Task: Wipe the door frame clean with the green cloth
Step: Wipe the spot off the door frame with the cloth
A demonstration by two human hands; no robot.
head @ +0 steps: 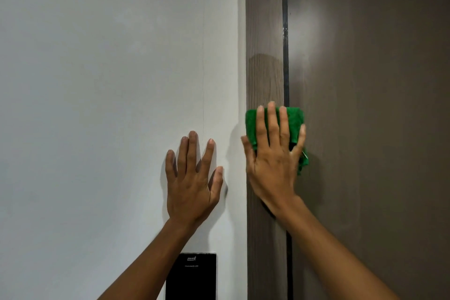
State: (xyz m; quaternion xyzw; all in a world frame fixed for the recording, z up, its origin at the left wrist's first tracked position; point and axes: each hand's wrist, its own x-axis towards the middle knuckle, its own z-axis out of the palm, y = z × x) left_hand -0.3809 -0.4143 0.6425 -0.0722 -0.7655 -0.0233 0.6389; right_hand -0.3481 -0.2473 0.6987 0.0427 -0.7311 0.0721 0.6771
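A brown wood-grain door frame [265, 31] runs top to bottom, right of centre. My right hand [274, 161] lies flat on it with fingers spread and presses a folded green cloth [295, 123] against the frame. The cloth sticks out above and to the right of my fingers, over the dark gap beside the door. My left hand [192, 180] rests flat and open on the white wall [109, 92], just left of the frame, holding nothing.
A dark brown door [377, 105] fills the right side, with a light glare near its upper left. A black rectangular panel [191, 277] is mounted on the wall below my left wrist.
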